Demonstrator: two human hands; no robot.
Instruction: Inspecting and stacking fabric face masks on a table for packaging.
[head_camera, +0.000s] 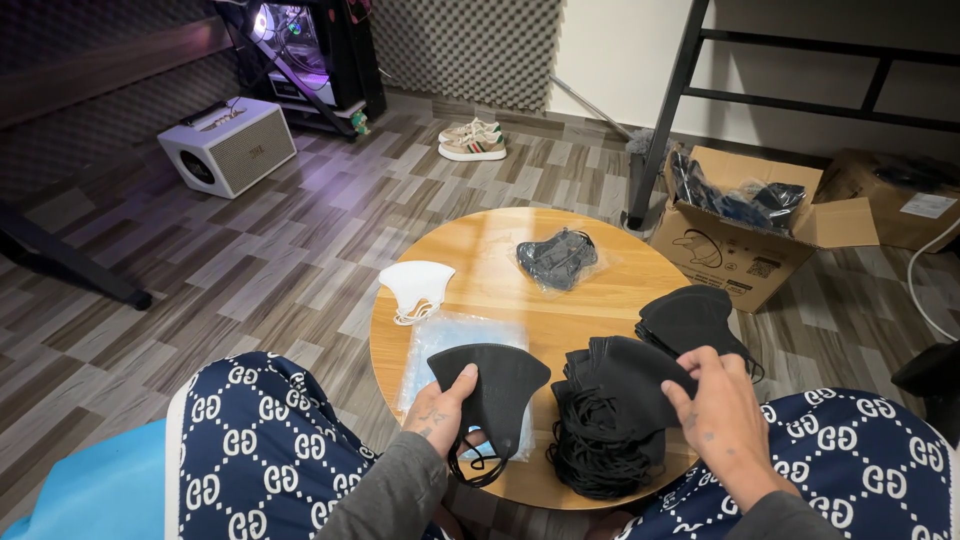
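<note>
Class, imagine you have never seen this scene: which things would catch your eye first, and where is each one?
First, the round wooden table in the middle, where the left hand holds up a black face mask by its edge. Beside it, the right hand rests on a pile of black masks with tangled ear loops. Farther back, a single white mask lies at the table's left edge, and an open cardboard box stands on the floor at right.

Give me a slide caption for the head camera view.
Left hand holds a black mask while right hand touches the black mask stack on a round wooden table.
</note>
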